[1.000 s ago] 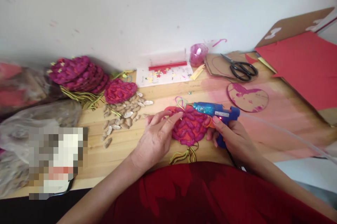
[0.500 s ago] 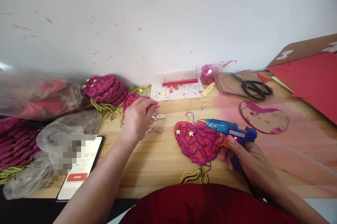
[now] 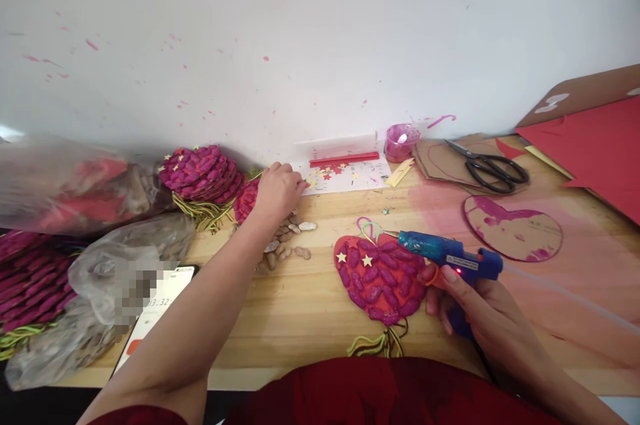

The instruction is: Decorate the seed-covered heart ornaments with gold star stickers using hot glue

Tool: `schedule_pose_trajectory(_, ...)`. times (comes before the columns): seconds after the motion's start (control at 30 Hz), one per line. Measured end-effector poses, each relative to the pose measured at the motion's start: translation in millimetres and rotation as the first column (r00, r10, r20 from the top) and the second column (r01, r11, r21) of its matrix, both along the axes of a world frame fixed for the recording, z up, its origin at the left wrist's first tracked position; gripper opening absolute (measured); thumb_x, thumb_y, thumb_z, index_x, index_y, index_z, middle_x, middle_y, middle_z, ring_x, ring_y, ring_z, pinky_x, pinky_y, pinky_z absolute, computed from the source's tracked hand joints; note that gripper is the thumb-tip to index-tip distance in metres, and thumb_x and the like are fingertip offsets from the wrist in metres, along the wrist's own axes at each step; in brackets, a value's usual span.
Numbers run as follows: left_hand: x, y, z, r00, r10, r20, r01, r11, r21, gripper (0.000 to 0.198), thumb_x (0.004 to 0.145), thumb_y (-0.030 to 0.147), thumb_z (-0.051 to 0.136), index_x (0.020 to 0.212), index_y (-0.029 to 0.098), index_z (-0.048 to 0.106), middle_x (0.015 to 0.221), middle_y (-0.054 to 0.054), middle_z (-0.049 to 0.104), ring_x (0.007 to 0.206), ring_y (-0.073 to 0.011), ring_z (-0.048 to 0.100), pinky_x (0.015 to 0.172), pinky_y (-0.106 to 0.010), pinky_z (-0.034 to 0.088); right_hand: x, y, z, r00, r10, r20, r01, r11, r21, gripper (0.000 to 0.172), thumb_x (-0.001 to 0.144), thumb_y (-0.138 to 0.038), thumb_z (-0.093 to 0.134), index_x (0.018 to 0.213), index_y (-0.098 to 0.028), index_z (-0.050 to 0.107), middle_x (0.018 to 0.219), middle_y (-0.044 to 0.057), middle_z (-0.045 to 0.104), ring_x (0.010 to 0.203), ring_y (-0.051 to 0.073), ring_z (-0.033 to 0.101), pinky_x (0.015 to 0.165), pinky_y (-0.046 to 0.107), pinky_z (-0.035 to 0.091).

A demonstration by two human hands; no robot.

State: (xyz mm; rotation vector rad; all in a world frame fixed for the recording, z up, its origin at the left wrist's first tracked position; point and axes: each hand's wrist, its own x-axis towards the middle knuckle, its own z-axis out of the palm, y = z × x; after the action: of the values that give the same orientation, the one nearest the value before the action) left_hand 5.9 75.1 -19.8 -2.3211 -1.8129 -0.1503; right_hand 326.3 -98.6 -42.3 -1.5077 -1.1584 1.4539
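Note:
My right hand grips a blue hot glue gun, a finger at its orange trigger and a red light lit on its body. The metal nozzle reaches the top of a red heart covered with purple-painted peanuts. Two pale wooden stars sit on the heart's left side. Looped cord is at its top and a yellow-green tassel at its point. At the left edge of a white paper, my left hand has its fingers curled together; whatever is between them is hidden. Small red and yellow stars lie on that paper.
Unpainted peanuts lie under my left forearm. Decorated hearts are stacked at the left, beside plastic bags and a phone. Scissors, a pink cup, a cardboard heart and red sheets stand right.
My left hand has moved up and slightly right, from above the peanuts to the paper's edge. My right hand keeps the glue gun over the heart; the view has shifted a little.

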Motion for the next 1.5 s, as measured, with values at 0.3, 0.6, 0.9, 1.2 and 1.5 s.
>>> schedule_pose_trajectory(0.3,0.7,14.4,-6.4,0.997,-0.064,-0.041,0.062,0.997,-0.036,0.022,0.095,0.022,0.058,0.098,0.019,0.08,0.104,-0.013,0.075,0.107,-0.0327,0.057,0.086,-0.045,0.038,-2.4,0.6,3.3,1.0,-0.007,0.021,0.007,1.0,0.013,0.058,0.087,-0.072,0.059,0.064,-0.018,0.065,0.061,0.007,0.068,0.046,0.016,0.055,0.047,0.028,0.039)
schedule_pose_trajectory(0.6,6.7,16.4,-4.3,0.979,-0.184,-0.087,0.187,0.982,0.022,0.031,0.094,0.017,0.051,0.076,0.017,0.076,0.086,-0.016,0.073,0.098,-0.0322,0.057,0.083,-0.047,0.035,0.5,-0.8,-0.7,1.0,0.009,0.027,-0.009,1.0,0.0,0.061,0.088,-0.073,0.056,0.064,-0.018,0.066,0.061,0.006,0.067,0.046,0.017,0.055,0.048,0.029,0.039)
schedule_pose_trajectory(0.9,1.9,17.8,-4.3,0.925,0.069,0.375,-0.081,0.997,0.015,0.02,0.084,0.02,0.058,0.08,0.02,0.078,0.091,-0.012,0.077,0.102,-0.0326,0.061,0.092,-0.047,0.038,1.2,-1.5,0.3,0.999,0.015,0.029,-0.015,1.0,0.006,0.056,0.093,-0.067,0.056,0.066,-0.019,0.066,0.063,0.006,0.068,0.049,0.017,0.055,0.05,0.031,0.039)
schedule_pose_trajectory(1.2,-2.6,9.1,-0.7,0.502,0.29,0.815,-0.141,0.957,-0.253,0.032,0.076,0.045,0.068,0.081,0.014,0.074,0.062,0.002,0.061,0.049,-0.0092,0.039,0.051,-0.025,0.03,-0.3,-1.6,4.2,1.0,0.006,0.007,-0.006,1.0,-0.002,0.054,0.093,-0.066,0.057,0.067,-0.019,0.065,0.065,0.006,0.068,0.05,0.016,0.055,0.05,0.029,0.039)
schedule_pose_trajectory(1.5,4.6,-26.0,14.2,0.128,0.389,0.912,0.107,0.909,-0.403,0.042,0.057,0.048,0.088,0.075,0.014,0.072,0.062,0.002,0.059,0.051,-0.0061,0.039,0.049,-0.021,0.028,-2.3,-0.5,6.6,1.0,-0.012,0.004,0.012,1.0,0.015,0.052,0.092,-0.064,0.059,0.066,-0.02,0.063,0.062,0.004,0.067,0.047,0.016,0.054,0.049,0.03,0.04)
